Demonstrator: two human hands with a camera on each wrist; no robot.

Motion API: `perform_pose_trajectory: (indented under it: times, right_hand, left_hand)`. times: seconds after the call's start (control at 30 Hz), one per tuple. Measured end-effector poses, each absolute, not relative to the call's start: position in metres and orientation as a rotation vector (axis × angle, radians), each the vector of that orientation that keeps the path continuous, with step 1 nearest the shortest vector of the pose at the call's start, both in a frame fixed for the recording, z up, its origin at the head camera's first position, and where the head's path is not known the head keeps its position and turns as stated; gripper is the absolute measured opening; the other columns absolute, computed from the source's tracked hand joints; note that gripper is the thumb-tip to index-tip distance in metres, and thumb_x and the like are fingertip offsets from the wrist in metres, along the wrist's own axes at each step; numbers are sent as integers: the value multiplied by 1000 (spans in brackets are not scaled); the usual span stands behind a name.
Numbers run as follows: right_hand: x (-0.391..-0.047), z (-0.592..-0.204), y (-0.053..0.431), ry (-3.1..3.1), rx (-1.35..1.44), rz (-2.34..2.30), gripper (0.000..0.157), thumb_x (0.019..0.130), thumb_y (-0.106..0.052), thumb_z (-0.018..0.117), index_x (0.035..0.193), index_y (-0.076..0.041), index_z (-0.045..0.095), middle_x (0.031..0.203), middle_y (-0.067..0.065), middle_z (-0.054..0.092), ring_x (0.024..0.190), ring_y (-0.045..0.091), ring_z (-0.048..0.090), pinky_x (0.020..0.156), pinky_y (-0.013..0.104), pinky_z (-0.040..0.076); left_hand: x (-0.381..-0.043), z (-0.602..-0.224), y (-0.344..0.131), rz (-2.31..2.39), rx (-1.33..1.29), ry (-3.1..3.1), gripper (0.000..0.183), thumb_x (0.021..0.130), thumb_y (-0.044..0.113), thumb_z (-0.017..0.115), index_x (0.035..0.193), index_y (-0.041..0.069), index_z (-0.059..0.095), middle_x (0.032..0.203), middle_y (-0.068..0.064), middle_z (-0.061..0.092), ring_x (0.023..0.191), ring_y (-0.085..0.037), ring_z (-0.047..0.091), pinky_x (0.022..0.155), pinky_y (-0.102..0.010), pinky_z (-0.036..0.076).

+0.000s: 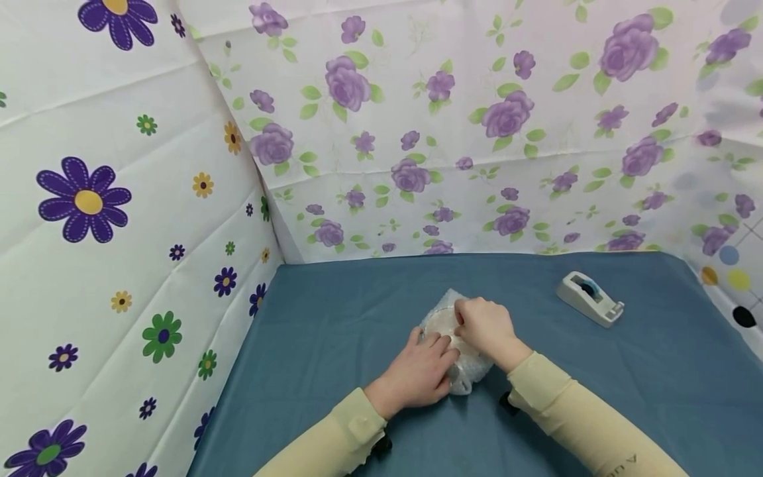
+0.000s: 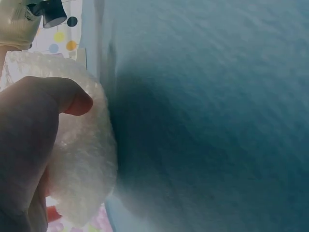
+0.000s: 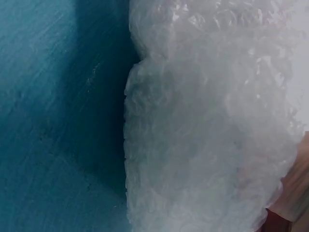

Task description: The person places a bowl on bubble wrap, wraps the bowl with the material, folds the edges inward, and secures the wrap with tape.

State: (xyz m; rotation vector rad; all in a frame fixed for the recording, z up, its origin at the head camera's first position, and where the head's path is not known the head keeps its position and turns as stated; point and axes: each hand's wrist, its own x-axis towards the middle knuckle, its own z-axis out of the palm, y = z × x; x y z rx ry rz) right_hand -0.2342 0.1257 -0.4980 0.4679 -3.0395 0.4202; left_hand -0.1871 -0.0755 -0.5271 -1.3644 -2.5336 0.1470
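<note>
A bundle of clear bubble wrap lies on the table around a pale, round-looking thing, mostly covered. Across its near left part lies my left hand, which grips it with bent fingers over the top. The left wrist view has the thumb against the wrap and a fingertip lower down. With curled fingers, my right hand pinches at the bundle's upper right; its fingertips are partly hidden. In the right wrist view the bubble wrap fills the middle, with part of a hand at the lower right edge.
A white tape dispenser with a blue-cored roll stands at the back right of the blue-covered table. Flowered sheets hang behind the table and along its left side. Another patterned sheet borders the right.
</note>
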Motion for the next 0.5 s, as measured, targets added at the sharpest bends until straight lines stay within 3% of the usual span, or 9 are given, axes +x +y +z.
perform_pose_trajectory:
  times: [0.5]
  right_hand:
    - [-239, -501, 126, -3084, 453, 426, 34, 89, -20, 90, 77, -19, 58, 67, -3, 55, 55, 17, 54, 49, 36, 47]
  left_hand:
    - [-184, -514, -67, 244, -1323, -2671, 15, 106, 32, 62, 118, 25, 68, 101, 3, 61, 98, -18, 58, 102, -53, 41]
